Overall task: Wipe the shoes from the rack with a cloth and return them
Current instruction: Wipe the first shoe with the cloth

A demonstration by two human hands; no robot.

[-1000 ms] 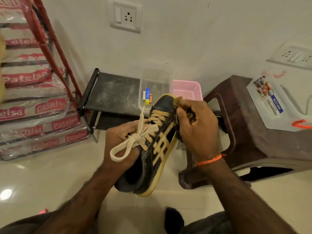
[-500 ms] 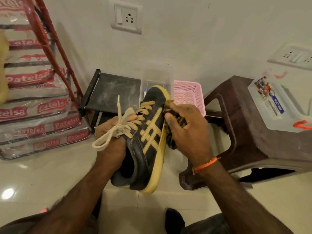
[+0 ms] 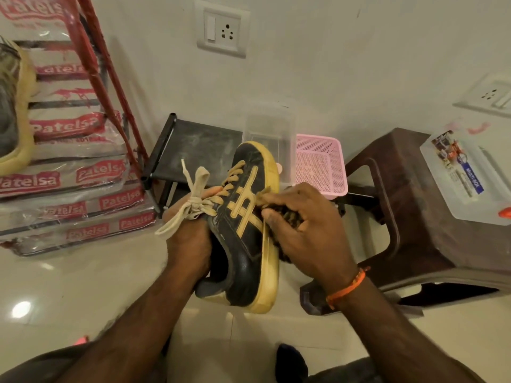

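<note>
- Left hand [image 3: 188, 244] grips the black-and-yellow shoe [image 3: 246, 230] by its laced top, held in mid-air
- Right hand [image 3: 307, 230] clutches a dark cloth [image 3: 287, 214] against the shoe's yellow sole edge

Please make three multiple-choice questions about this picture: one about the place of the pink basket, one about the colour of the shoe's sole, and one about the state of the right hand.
1. Where does the pink basket stand?
A. on the black rack
B. on the brown stool
C. on the floor

2. What colour is the sole of the shoe?
A. white
B. yellow
C. red

3. What does the right hand do?
A. hangs idle
B. grips the cloth against the shoe
C. presses the wall switch

Answers: 1 A, the basket sits on the rack's top shelf; 2 B, the rim is yellow; 3 B, its fingers curl round the dark cloth at the shoe's side.
</note>
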